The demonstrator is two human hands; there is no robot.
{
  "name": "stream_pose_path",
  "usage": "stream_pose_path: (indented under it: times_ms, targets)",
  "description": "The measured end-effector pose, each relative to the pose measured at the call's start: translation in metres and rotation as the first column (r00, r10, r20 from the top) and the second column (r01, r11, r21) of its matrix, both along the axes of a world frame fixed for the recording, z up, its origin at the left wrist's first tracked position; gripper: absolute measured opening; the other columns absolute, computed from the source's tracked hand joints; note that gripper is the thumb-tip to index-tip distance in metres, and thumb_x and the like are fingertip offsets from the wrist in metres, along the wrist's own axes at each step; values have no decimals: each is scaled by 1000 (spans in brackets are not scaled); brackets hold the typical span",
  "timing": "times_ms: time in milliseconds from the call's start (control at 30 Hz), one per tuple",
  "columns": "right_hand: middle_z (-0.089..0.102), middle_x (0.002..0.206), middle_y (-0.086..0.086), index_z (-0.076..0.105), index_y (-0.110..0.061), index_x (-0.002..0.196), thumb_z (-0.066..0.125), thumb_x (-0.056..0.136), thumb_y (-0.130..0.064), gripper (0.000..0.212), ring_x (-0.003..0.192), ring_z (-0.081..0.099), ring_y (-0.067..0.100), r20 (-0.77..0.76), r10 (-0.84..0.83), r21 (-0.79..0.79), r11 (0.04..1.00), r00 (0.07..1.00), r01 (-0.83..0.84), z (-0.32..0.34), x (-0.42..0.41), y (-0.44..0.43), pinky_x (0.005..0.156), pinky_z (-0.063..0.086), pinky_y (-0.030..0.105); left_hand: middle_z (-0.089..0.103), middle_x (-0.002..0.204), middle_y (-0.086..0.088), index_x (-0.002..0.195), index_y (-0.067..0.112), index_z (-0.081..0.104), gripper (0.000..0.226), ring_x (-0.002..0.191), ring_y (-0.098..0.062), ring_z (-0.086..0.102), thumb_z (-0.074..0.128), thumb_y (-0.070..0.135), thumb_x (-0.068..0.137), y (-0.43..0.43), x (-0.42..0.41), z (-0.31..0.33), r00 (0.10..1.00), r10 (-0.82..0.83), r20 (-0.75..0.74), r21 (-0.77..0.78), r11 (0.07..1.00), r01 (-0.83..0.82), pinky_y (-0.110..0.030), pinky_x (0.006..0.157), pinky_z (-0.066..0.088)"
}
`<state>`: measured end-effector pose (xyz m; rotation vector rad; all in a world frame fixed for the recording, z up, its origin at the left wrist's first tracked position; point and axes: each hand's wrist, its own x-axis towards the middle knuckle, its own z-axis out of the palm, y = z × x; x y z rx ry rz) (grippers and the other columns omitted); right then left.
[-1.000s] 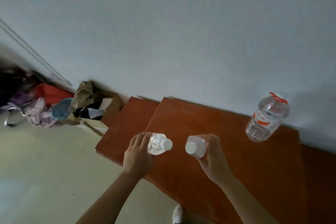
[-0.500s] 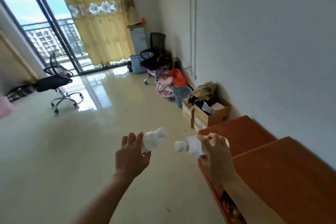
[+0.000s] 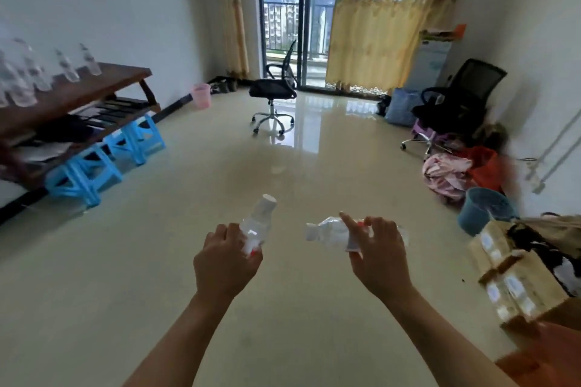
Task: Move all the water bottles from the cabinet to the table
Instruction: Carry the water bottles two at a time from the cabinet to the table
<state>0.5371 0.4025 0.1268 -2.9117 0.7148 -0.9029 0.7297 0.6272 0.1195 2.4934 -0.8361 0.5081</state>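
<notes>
My left hand (image 3: 224, 261) grips a small clear water bottle (image 3: 259, 217) with a white cap, its neck pointing up and away. My right hand (image 3: 377, 253) holds a second small clear bottle (image 3: 330, 232) lying sideways, cap to the left. Both hands hang over the open floor in the middle of the room. At the far left stands a dark wooden table (image 3: 91, 88) with several clear water bottles (image 3: 67, 67) upright on its top. A corner of the orange-brown cabinet (image 3: 553, 355) shows at the bottom right.
Blue plastic stools (image 3: 94, 170) stand under the table. A black office chair (image 3: 278, 88) is ahead by the balcony door, another black chair (image 3: 462, 97) at right. Clothes, a blue bucket (image 3: 484, 209) and cardboard boxes (image 3: 515, 273) line the right wall. A pink bin (image 3: 201, 96) sits by the left wall.
The view has swung left from the cabinet and wall to face the room, bringing the table with bottles into sight. Both hands still hold their bottles, now over the floor.
</notes>
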Motion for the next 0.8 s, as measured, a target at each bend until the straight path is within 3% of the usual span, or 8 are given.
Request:
stream_pose_path:
  times_ms: [167,300,433,600,800]
  targets:
    - [57,108,10,58,-30,140,81,69,-12,77,93,54,34,-30,154,42,987,988,-153,-24,140,13,82,50,47,53,74,1,83,15,56,45,64,-26,56,82,41,57,32,94,-23,989,143,-30,15,990,-142,-25,46,35]
    - [59,106,11,58,-30,140,81,68,-13,78,93,55,35,-26,262,90,962,965,-259,-46,282,14,78,52,45,53,73,1,80,18,50,45,62,-25,57,81,40,54,41,204,-27,973,228,28,84,970,-230,-23,47,33]
    - [59,107,11,59,-30,139,80,66,-13,78,94,56,36,-14,345,147,929,939,-339,-49,420,11,78,52,45,54,76,-1,83,17,51,49,65,-27,58,83,40,54,41,318,-10,952,303,48,160,938,-306,-27,45,42]
    - [59,108,12,61,-32,136,77,65,-8,77,94,56,37,14,462,136,878,887,-459,-23,578,20,83,52,47,54,87,-9,96,12,56,57,74,-30,57,82,38,53,65,448,14,894,427,134,198,873,-446,-29,46,44]
    - [56,106,13,64,-30,134,78,65,-4,76,98,56,37,102,597,64,795,796,-604,-22,747,57,93,46,50,54,111,-12,112,12,56,64,91,-33,51,79,32,56,117,584,0,829,518,213,150,821,-551,-35,49,49]
